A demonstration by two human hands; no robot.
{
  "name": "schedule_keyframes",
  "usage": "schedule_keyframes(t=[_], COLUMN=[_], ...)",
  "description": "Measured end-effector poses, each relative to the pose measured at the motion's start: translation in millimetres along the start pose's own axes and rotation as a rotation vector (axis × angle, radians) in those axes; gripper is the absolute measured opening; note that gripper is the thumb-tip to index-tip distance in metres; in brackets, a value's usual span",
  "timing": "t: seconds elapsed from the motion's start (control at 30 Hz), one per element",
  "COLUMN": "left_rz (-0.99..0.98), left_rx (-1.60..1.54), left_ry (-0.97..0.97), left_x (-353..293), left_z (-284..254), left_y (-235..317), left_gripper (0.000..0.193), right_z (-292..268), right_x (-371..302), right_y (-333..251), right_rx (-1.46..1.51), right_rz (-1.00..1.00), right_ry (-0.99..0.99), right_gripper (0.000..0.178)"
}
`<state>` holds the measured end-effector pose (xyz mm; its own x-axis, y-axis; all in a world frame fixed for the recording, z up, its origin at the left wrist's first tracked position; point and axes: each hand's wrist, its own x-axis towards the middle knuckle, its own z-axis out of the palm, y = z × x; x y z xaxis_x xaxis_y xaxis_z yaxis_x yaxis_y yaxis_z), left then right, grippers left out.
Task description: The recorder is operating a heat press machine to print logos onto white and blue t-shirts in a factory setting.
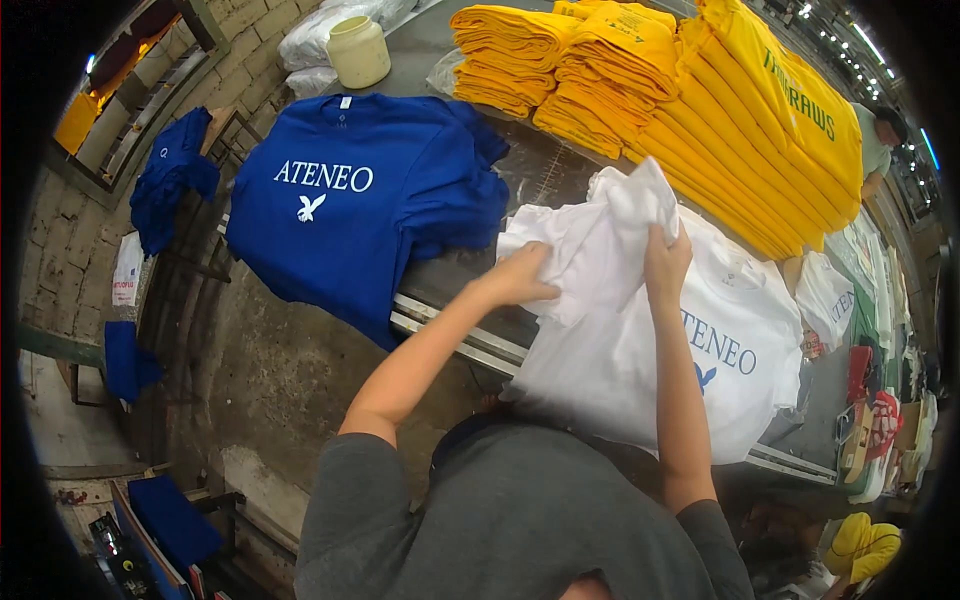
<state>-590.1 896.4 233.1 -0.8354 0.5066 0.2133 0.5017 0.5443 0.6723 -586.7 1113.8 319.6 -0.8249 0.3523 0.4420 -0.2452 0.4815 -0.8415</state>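
At the table's near edge (pixel 450 318), both the left hand (pixel 520 275) and the right hand (pixel 665 262) are closed on a crumpled white shirt (pixel 600 235) atop a white stack (pixel 640 370) overhanging it; blue shirts (pixel 350 200) lie left, yellow stacks (pixel 650 90) far.

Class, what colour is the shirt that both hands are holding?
White; the shirt held by the left hand and right hand shows best in the head view.

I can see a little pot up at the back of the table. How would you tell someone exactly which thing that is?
Start at the long work table and find the stack of blue T-shirts spread at its left end. Just beyond the shirts' collars, toward the far edge, stands a squat cream-coloured plastic jar with a lid. It is the only hard, rounded container there; its neighbours are bagged white cloth and folded yellow shirts.
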Motion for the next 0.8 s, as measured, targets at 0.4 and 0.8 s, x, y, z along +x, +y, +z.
schedule_keyframes(t=[0.4, 0.8], left_rz=[-0.149, -0.666], left_rx=[-0.924, -0.063], left_ry=[-0.003, -0.004], left_x=[101.3, 14.8], left_z=[-62.5, -1.6], left_y=[69.5, -78.5], left_gripper=[0.028, 0.06], right_z=[18.6, -95.3], right_x=[-50.8, -69.6], right_y=[-54.5, 69.7], right_rx=[0.145, -0.805], right_rz=[0.087, -0.08], right_ry=[-0.2, 0.375], right_gripper=[0.04, 0.061])
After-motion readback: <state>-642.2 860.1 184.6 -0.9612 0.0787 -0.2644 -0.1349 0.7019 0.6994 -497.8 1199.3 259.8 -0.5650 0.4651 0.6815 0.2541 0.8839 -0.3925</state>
